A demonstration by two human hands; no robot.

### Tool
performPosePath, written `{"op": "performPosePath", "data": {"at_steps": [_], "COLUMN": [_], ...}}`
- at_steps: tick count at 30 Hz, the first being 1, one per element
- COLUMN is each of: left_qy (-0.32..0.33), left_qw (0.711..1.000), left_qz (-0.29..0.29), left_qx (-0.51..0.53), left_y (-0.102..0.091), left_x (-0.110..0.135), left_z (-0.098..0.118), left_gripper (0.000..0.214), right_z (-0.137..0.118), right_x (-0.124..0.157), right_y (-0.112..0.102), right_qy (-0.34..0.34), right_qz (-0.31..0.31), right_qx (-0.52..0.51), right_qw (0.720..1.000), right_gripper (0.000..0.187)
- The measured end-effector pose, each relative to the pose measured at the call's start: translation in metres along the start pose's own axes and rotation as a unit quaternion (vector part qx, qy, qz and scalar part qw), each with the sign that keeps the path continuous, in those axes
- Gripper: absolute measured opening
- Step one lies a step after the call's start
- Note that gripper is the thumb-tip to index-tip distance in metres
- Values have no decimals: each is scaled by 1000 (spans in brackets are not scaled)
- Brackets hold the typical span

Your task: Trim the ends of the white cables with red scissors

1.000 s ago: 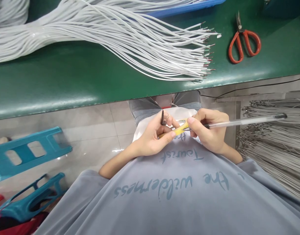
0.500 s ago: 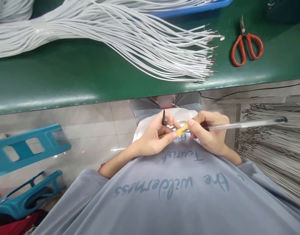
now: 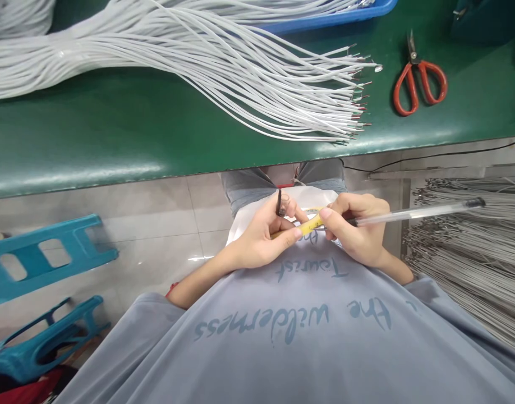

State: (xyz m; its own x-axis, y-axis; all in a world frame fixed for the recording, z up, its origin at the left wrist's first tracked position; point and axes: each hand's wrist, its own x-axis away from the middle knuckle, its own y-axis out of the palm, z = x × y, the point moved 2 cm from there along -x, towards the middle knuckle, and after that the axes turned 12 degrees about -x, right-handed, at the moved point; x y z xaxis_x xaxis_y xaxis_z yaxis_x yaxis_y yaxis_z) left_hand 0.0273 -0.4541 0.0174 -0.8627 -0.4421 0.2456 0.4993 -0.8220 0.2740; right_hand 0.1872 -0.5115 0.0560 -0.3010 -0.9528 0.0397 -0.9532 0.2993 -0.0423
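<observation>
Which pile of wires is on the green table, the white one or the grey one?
The white wires lie on the green table. The grey wires sit lower down, beside the right hand, off the table.

At lower centre, the left hand point(image 3: 263, 238) pinches a yellow tube point(image 3: 310, 224) and a small black piece point(image 3: 279, 203). The right hand point(image 3: 358, 230) grips a clear pen point(image 3: 413, 213), its tip at the tube. White wires point(image 3: 240, 67) fan across the green bench point(image 3: 114, 140) at the top; red scissors point(image 3: 417, 84) lie at upper right, blue stools point(image 3: 47, 258) at lower left.
</observation>
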Motion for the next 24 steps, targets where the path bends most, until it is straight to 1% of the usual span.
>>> {"op": "performPosePath", "data": {"at_steps": [4,8,15,19,24], "left_qy": [-18,-27,-15,-29,-10], "left_qw": [1000,1000,1000,1000,1000], "left_qz": [7,5,3,3,1], "left_qx": [-5,-1,9,7,13], "left_y": [0,0,0,0,0], "left_x": [1,2,3,4,4], "left_z": [0,-2,-4,-3,-1], "left_gripper": [28,30,28,26,24], "right_z": [1,1,3,2,1], "right_x": [0,0,0,0,0], "right_y": [0,0,0,0,0], "right_qy": [2,-15,-23,-25,-26], "right_qz": [11,-1,7,-4,-13], "right_qx": [-6,10,8,6,10], "right_qw": [1000,1000,1000,1000,1000], "right_gripper": [38,37,36,35,35]}}
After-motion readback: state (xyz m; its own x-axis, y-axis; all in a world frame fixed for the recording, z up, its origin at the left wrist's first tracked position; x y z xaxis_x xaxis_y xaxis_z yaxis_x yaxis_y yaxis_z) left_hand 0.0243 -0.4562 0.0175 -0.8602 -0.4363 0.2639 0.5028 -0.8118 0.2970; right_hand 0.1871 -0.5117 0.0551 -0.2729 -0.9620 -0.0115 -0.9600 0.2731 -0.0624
